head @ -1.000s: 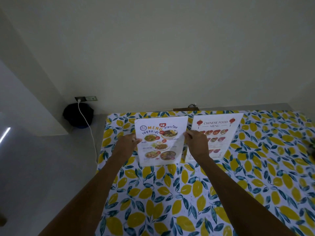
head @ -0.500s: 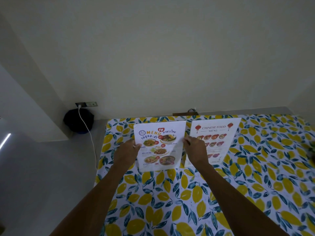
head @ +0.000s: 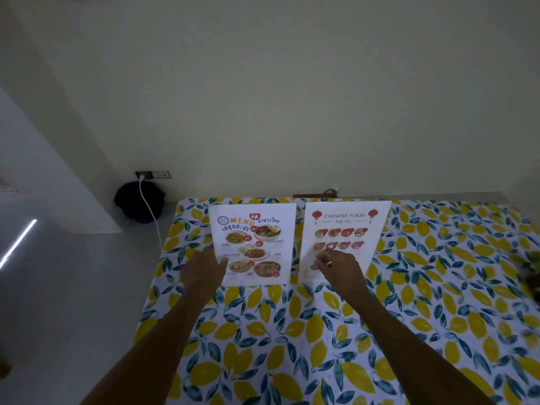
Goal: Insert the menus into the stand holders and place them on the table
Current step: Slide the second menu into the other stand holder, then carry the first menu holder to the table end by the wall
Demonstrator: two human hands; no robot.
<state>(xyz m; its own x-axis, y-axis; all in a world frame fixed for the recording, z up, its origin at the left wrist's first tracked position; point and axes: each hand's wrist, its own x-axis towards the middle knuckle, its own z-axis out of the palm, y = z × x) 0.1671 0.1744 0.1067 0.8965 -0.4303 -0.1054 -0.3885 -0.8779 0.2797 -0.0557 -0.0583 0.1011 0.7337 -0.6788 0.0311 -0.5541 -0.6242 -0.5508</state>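
Two menus in clear stand holders stand upright side by side at the far edge of the lemon-print table (head: pixel 438 287). The Thai menu (head: pixel 257 241) is on the left, the Chinese food menu (head: pixel 347 226) on the right. My left hand (head: pixel 201 273) grips the Thai menu's lower left edge, thumb on its front. My right hand (head: pixel 342 270) is in front of the Chinese menu's lower part, fingers loosely apart and holding nothing. I cannot tell whether its fingertips touch that menu.
A plain wall rises right behind the table. On the floor to the left lies a black bag (head: pixel 137 200), with a white cable (head: pixel 152 217) running up to a wall socket (head: pixel 153 174). A plant (head: pixel 531 270) shows at the right edge.
The Thai menu went from held in the air to standing on the table beside the Chinese one. My right hand let go of its right edge and moved right, in front of the Chinese menu.
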